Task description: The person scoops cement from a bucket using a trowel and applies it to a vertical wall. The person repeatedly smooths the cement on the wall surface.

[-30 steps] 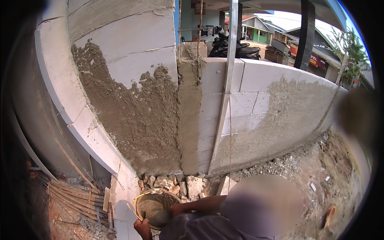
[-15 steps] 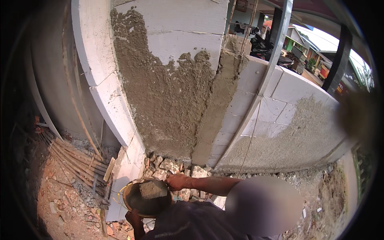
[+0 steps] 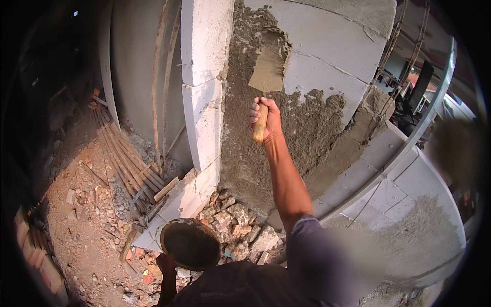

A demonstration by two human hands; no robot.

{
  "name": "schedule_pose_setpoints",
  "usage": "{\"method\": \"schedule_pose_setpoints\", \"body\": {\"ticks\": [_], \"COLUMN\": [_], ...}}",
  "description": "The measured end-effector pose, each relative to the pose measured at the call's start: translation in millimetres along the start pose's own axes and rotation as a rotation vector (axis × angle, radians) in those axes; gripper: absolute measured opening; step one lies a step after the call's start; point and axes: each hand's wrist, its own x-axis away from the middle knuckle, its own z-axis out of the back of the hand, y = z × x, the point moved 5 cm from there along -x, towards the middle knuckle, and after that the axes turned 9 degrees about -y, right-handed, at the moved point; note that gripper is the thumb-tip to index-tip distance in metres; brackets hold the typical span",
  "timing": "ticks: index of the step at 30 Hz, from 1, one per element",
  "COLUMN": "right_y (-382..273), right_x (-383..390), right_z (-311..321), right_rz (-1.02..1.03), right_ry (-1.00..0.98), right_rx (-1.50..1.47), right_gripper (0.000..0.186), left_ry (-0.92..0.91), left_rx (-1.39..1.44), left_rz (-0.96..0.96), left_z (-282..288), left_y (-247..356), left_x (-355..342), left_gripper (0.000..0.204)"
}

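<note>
My right hand [image 3: 269, 113] is raised against the wall and grips the wooden handle of a trowel [image 3: 266, 71]. Its blade, coated in wet mortar, presses flat on the white block wall [image 3: 327, 61] at the top edge of a rough grey mortar patch [image 3: 307, 128]. Low down near my body, my left hand [image 3: 164, 263] holds a round dark pan [image 3: 190, 244] by its rim; the pan's inside is smeared with mortar. My right forearm runs up from the lower edge to the wall.
Broken bricks and rubble [image 3: 230, 217] lie at the wall's foot. A bundle of thin sticks [image 3: 128, 158] rests on the dirt to the left. A metal straightedge [image 3: 424, 117] leans along the wall on the right. Stacked bricks [image 3: 33, 250] sit far left.
My right hand has lifted from the pan to the wall with the loaded trowel. The pan looks emptier. The view has swung left and closer to the block corner.
</note>
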Motion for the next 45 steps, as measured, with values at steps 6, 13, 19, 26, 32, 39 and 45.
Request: {"method": "schedule_pose_setpoints", "body": {"ticks": [6, 13, 19, 26, 32, 39, 45], "right_y": [188.2, 248.0, 312.6, 265.2, 274.9, 331.0, 272.2], "right_x": [218.3, 333.9, 357.5, 351.3, 373.9, 392.3, 356.6], "right_z": [113.4, 99.6, 153.5, 93.2, 128.8, 138.8, 77.8], "right_rz": [-0.797, -1.098, -1.300, -1.304, -1.387, -1.068, -1.233], "right_ry": [0.257, -0.491, -0.135, -0.415, -0.403, -0.453, -0.168], "right_rx": [0.682, 1.350, 1.967, 2.013, 1.911, 1.379, 1.279], "right_gripper": [0.022, 0.039, 0.023, 0.024, 0.022, 0.036, 0.036], "left_ry": [0.027, -0.145, -0.384, -0.404, -0.378, -0.308, -0.239], "left_rx": [-0.002, -0.015, -0.224, -0.458, -0.365, -0.181, 0.061], "left_rz": [0.078, 0.023, -0.257, -0.382, -0.427, -0.259, -0.053], "left_z": [7.3, -16.5, -59.7, -69.2, -75.0, -53.3, -8.3], "left_y": [-9.2, 40.5, 99.3, 120.4, 124.5, 100.4, 70.7], "left_x": [-3.7, 4.5, 8.4, 16.8, 40.0, 29.4, 20.5], "left_gripper": [0.030, 0.022, 0.026, 0.030, 0.028, 0.027, 0.022]}}
